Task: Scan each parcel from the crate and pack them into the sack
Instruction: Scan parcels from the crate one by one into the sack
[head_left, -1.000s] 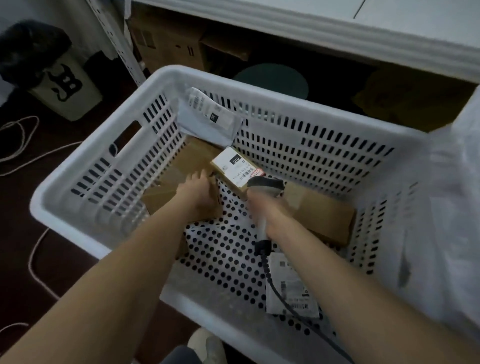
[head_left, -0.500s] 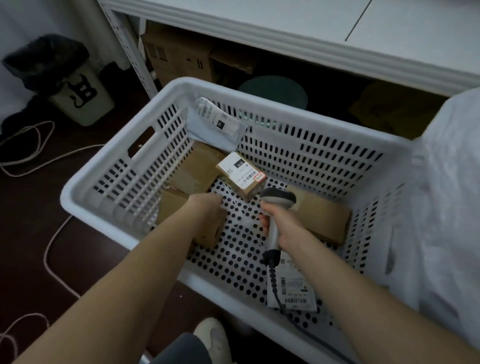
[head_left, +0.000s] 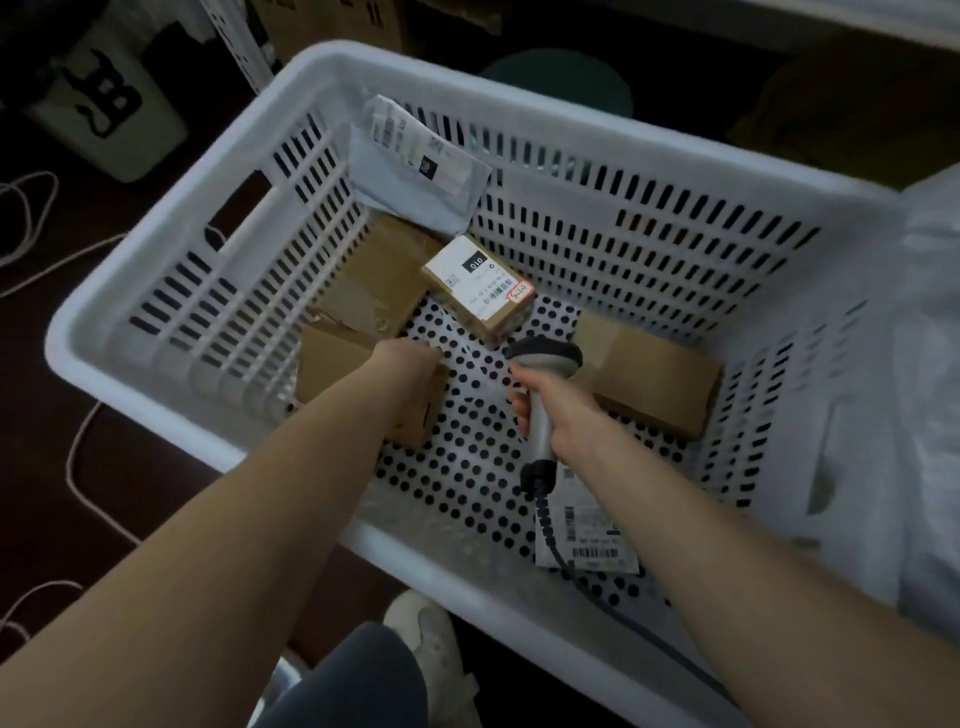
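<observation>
Head view looks down into the white crate (head_left: 171, 249), and both of my hands are inside it. My left hand (head_left: 410, 361) lies on the near box (head_left: 332, 369), a plain brown carton against the crate's left wall. The fingers curl down over the carton's far right corner and grip it. My right hand (head_left: 566, 421) is wrapped round the handle of the scanner (head_left: 545, 356). The scanner's head points away from me toward the labelled box (head_left: 478, 286), close to it but apart. Its cable (head_left: 623, 618) trails back along my right forearm.

The labelled box sits tilted near the middle of the crate floor, with its white label and small red-edged sticker facing up. It touches the tall box (head_left: 374, 280) on its left, and the tall box stands just behind the near box. A grey mailer (head_left: 415, 176) leans on the far wall above them. The right box (head_left: 654, 379) lies flat just beyond my right hand. A flat parcel (head_left: 592, 540) with barcodes lies on the floor by the near wall, partly under my right wrist and the cable.

The sack (head_left: 930, 364), white and crumpled, hangs at the crate's right side, touching its rim. I cannot see inside it. Outside the crate there are a pale bin (head_left: 109, 104) at top left, cords (head_left: 78, 452) on the dark floor, and a shoe (head_left: 431, 629) below the near wall.
</observation>
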